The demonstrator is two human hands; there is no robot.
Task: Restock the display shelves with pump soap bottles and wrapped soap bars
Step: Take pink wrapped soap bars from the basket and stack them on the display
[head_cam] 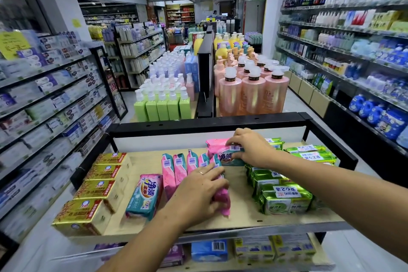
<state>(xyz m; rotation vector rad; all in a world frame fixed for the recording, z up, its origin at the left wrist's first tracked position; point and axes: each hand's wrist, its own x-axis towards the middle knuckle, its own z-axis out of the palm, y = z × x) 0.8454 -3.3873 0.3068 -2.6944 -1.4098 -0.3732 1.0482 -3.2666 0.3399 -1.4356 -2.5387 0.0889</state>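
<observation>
On the wooden display shelf (240,207) a row of pink wrapped soap bars (180,166) stands on edge. My left hand (199,192), a ring on one finger, grips the nearest pink bar (223,202) of that row. My right hand (251,149) is shut on a pink-and-teal wrapped bar (217,148) lying on top of others at the back. One teal and pink bar (145,196) leans at the row's left. Pump soap bottles, green (162,106) and peach (252,95), stand on the display beyond the shelf.
Gold soap boxes (97,192) line the shelf's left side; green wrapped bars (284,196) are stacked on its right. A black frame (209,123) rims the shelf's back. More soap packs (209,250) lie on the shelf below. Stocked aisle shelves (44,106) flank both sides.
</observation>
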